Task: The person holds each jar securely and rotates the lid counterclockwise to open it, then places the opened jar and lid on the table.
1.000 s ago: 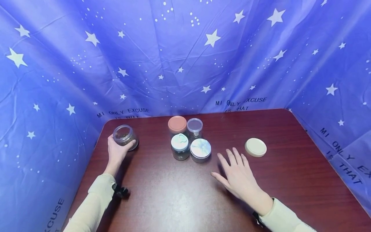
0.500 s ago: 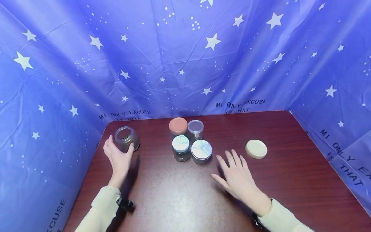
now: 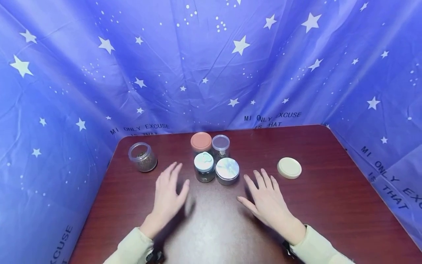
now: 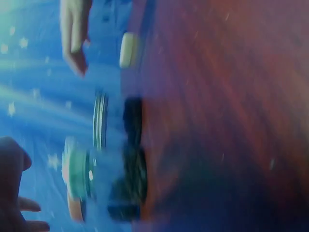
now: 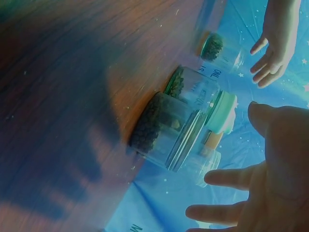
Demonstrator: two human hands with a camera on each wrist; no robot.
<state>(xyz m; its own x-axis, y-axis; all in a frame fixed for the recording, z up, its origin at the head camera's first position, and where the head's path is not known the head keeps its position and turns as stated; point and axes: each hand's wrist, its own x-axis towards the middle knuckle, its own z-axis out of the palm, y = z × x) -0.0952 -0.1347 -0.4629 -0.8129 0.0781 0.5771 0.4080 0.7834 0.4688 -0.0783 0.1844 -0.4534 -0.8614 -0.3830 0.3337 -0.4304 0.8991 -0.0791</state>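
Note:
My left hand [image 3: 168, 198] hovers over the table left of the jar cluster, fingers loosely spread and holding nothing. On the other side, my right hand [image 3: 268, 201] is spread too, its fingertips near the silver-lidded jar [image 3: 227, 171]. Beside that jar stands one with a pale green, cream-swirl lid [image 3: 204, 167]. Behind them are an orange-lidded jar [image 3: 201, 142] and a slim clear-lidded jar [image 3: 221, 145]. A lidless clear jar [image 3: 143, 157] with dark dried bits inside stands at the far left. In the right wrist view the silver-lidded jar [image 5: 161, 128] shows dark contents.
A cream round lid [image 3: 289, 168] lies on the table right of my right hand. The dark red wooden table [image 3: 316, 146] meets a blue star-print curtain [image 3: 197, 66] behind and at both sides. The left wrist view is blurred.
My left hand has let go of the lidless jar at the far left and moved right and nearer, toward the jar cluster. My right hand has hardly moved.

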